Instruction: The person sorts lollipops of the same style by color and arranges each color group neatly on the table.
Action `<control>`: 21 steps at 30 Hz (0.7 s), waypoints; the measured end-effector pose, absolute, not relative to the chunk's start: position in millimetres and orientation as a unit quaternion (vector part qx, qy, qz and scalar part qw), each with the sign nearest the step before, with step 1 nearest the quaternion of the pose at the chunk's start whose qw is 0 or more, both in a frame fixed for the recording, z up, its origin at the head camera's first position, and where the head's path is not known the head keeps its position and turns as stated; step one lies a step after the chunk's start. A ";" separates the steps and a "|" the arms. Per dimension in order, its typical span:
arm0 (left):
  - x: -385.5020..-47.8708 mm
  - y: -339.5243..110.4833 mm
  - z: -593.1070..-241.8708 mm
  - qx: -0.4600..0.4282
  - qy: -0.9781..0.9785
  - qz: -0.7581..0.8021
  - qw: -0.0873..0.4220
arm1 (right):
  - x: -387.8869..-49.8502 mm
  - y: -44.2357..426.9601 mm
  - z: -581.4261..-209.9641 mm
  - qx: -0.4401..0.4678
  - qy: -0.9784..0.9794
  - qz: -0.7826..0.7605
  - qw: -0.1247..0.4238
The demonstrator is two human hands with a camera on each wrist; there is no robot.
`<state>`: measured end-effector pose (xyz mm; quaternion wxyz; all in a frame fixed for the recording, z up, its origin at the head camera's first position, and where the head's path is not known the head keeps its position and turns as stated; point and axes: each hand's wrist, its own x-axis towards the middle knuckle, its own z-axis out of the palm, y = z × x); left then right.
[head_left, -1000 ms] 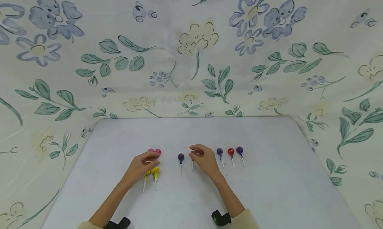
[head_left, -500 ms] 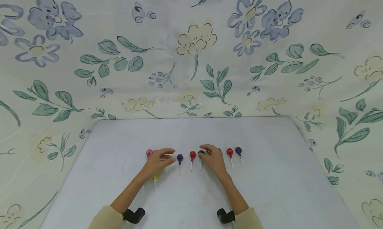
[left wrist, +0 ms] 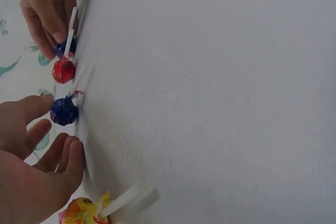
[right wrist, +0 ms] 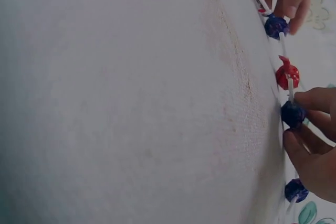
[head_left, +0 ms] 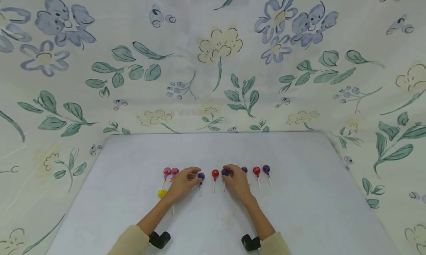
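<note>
In the head view my left hand point(head_left: 183, 184) is beside a purple lollipop point(head_left: 201, 176). The left wrist view shows that hand point(left wrist: 39, 169) with fingers apart around the dark wrapped ball point(left wrist: 64, 111), not closed on it. My right hand point(head_left: 237, 181) pinches another purple lollipop point(head_left: 225, 172); in the right wrist view its thumb and finger lie on either side of the ball point(right wrist: 293, 114). Between the two hands stands out a red lollipop point(head_left: 215, 173), stick toward me, touched by neither.
Right of my right hand lie a partly covered purple lollipop point(head_left: 244, 169), a red one point(head_left: 256, 170) and a purple one point(head_left: 266, 168). Two pink lollipops point(head_left: 167, 171) and yellow ones point(head_left: 162, 193), partly hidden, are by my left hand. Floral cloth point(head_left: 219, 47) rises behind the white table point(head_left: 299, 210).
My left hand has moved right, from the pink and yellow lollipops to the left purple one. My right hand has left the red lollipop and moved right to a purple one, now pinched.
</note>
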<state>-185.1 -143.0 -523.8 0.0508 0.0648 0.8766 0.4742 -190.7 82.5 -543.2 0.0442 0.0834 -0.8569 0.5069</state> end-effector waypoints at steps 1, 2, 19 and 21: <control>-185.2 -142.6 -523.6 0.064 0.876 0.475 0.049 | -191.0 82.3 -542.8 0.085 -0.856 0.507 0.045; -185.3 -142.2 -523.2 0.063 0.877 0.475 0.047 | -191.3 82.2 -542.6 0.086 -0.856 0.508 0.047; -187.1 -139.3 -524.5 0.059 0.884 0.462 0.045 | -191.7 82.5 -543.1 0.080 -0.860 0.502 0.037; -187.3 -139.1 -523.8 0.058 0.884 0.461 0.044 | -192.4 82.4 -543.4 0.075 -0.861 0.502 0.030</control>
